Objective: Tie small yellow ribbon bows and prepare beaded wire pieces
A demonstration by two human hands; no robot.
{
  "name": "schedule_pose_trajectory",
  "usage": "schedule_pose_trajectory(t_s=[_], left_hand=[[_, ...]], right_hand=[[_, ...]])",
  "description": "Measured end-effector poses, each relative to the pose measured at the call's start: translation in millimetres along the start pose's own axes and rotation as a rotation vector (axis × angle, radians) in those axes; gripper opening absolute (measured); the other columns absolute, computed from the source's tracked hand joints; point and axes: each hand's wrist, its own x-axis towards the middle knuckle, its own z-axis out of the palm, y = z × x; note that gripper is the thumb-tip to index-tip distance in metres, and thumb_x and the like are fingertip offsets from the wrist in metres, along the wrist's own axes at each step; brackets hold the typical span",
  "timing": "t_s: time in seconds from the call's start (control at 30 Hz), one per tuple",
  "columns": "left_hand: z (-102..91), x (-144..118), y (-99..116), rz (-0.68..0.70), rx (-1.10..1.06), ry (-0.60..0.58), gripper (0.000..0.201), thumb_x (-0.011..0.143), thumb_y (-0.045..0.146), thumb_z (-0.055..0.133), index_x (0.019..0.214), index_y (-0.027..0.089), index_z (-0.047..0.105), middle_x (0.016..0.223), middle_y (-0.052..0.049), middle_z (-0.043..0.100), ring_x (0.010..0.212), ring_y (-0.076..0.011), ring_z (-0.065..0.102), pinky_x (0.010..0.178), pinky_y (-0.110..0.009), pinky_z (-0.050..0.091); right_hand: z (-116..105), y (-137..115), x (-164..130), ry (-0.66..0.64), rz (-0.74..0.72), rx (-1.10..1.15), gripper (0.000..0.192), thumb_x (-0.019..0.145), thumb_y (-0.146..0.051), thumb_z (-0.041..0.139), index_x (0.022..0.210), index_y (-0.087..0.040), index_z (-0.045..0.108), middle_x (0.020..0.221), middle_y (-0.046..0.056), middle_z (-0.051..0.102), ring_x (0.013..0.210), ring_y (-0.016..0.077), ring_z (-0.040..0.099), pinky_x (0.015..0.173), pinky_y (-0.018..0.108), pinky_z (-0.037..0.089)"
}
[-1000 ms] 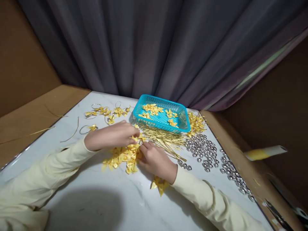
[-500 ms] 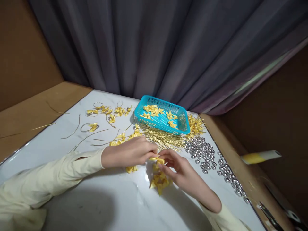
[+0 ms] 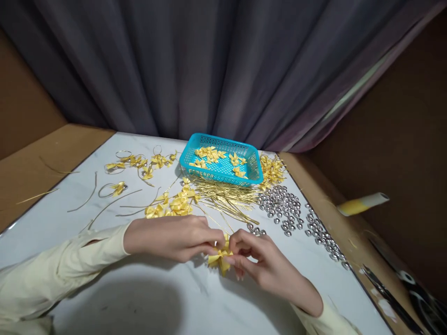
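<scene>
Close together over the near middle of the white table, my left hand (image 3: 188, 238) and my right hand (image 3: 256, 256) pinch a yellow ribbon flower (image 3: 220, 260) from either side. Fingers hide part of the flower, and its fine parts are too small to make out. More yellow ribbon flowers (image 3: 179, 203) lie in a heap just beyond my left hand. Past my fingertips is a pile of gold twist ties (image 3: 226, 195). A few silver beads (image 3: 256, 229) rest just beyond my right hand.
A blue basket (image 3: 223, 177) with several flowers stands at the back. Many silver beads (image 3: 281, 204) spread along the right side. Flowers with wire loops (image 3: 139, 160) lie at back left. Pliers-like tools (image 3: 391, 298) and a yellow-white tube (image 3: 363, 204) are at the right.
The view has shifted, so the table things sit further left. The flower between my hands has turned and is gathered closer to my fingertips. Both hands still pinch it.
</scene>
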Motion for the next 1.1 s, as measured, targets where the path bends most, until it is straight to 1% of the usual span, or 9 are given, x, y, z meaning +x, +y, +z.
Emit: schedule_pose_trajectory(t_s=[0.13,0.23,0.3,0.4,0.53,0.63,0.8,0.97,1.1], left_hand=[[2.5,3.4,-2.4,-0.036,-0.107,-0.066,0.011,0.092,0.018,0.046,0.086,0.018,0.055,0.075,-0.002,0.061,0.069,-0.0142,0.057,0.062,-0.021,0.04],[3.5,5.6,-3.6,-0.029,-0.229,-0.073,0.008,0.091,0.018,0.049,0.084,0.019,0.051,0.073,0.0,0.06,0.062,-0.0113,0.056,0.058,-0.018,0.04],[3.9,6.0,-3.6,-0.028,-0.245,-0.07,0.009,0.091,0.019,0.05,0.082,0.019,0.05,0.072,0.0,0.06,0.061,-0.0107,0.055,0.057,-0.018,0.039],[4.6,5.9,-2.6,-0.03,-0.241,-0.114,0.009,0.092,0.019,0.05,0.083,0.019,0.051,0.07,0.0,0.059,0.06,-0.0111,0.055,0.057,-0.018,0.039],[4.9,6.2,-1.7,-0.009,-0.237,-0.146,0.01,0.093,0.02,0.047,0.085,0.018,0.053,0.073,-0.001,0.06,0.063,-0.012,0.055,0.059,-0.019,0.041],[4.0,6.7,-1.6,0.027,-0.224,-0.102,0.013,0.094,0.021,0.047,0.082,0.018,0.052,0.071,-0.001,0.059,0.062,-0.0117,0.053,0.06,-0.02,0.04],[4.9,8.3,-0.6,0.094,-0.201,0.042,0.02,0.095,0.023,0.045,0.076,0.018,0.048,0.075,-0.003,0.056,0.07,-0.013,0.052,0.066,-0.021,0.042],[9.2,8.6,-0.8,0.094,-0.155,0.042,0.026,0.098,0.03,0.036,0.077,0.018,0.046,0.078,-0.004,0.056,0.074,-0.0149,0.052,0.07,-0.023,0.043],[10.9,8.1,-2.0,0.094,-0.156,0.052,0.027,0.098,0.03,0.035,0.076,0.018,0.045,0.076,-0.004,0.055,0.073,-0.0153,0.052,0.07,-0.024,0.043]], right_hand=[[-0.9,-1.6,1.5,-0.014,0.036,0.076,0.028,0.081,-0.037,0.065,0.071,-0.021,0.045,0.056,-0.004,0.055,0.048,0.0097,0.052,0.05,0.021,0.039],[-2.4,-3.9,2.7,-0.016,0.057,0.141,0.03,0.077,-0.038,0.069,0.068,-0.02,0.046,0.056,-0.003,0.056,0.047,0.0093,0.05,0.049,0.021,0.038],[-3.1,-5.5,2.7,-0.054,0.083,0.165,0.03,0.075,-0.038,0.07,0.066,-0.02,0.048,0.056,-0.003,0.057,0.046,0.009,0.049,0.048,0.021,0.038],[-2.9,-6.8,1.5,-0.106,0.137,0.166,0.031,0.072,-0.036,0.073,0.065,-0.019,0.049,0.055,-0.003,0.056,0.046,0.0089,0.049,0.047,0.02,0.037],[-2.5,-4.3,0.9,-0.122,0.206,0.232,0.035,0.068,-0.038,0.076,0.063,-0.018,0.048,0.055,-0.003,0.056,0.045,0.008,0.048,0.045,0.02,0.036],[-3.3,-0.5,2.8,-0.115,0.217,0.374,0.038,0.064,-0.041,0.079,0.062,-0.018,0.048,0.053,-0.003,0.057,0.042,0.0071,0.047,0.042,0.019,0.036],[-3.0,4.7,5.4,-0.052,0.199,0.524,0.039,0.061,-0.039,0.082,0.062,-0.017,0.05,0.05,-0.003,0.059,0.036,0.0057,0.046,0.036,0.017,0.037],[-0.7,6.7,5.1,-0.073,0.225,0.535,0.036,0.062,-0.033,0.081,0.061,-0.016,0.05,0.047,-0.003,0.059,0.033,0.0049,0.046,0.033,0.015,0.036],[0.3,8.3,5.8,-0.071,0.238,0.534,0.036,0.062,-0.034,0.081,0.061,-0.016,0.051,0.048,-0.002,0.06,0.033,0.0058,0.047,0.033,0.016,0.038]])
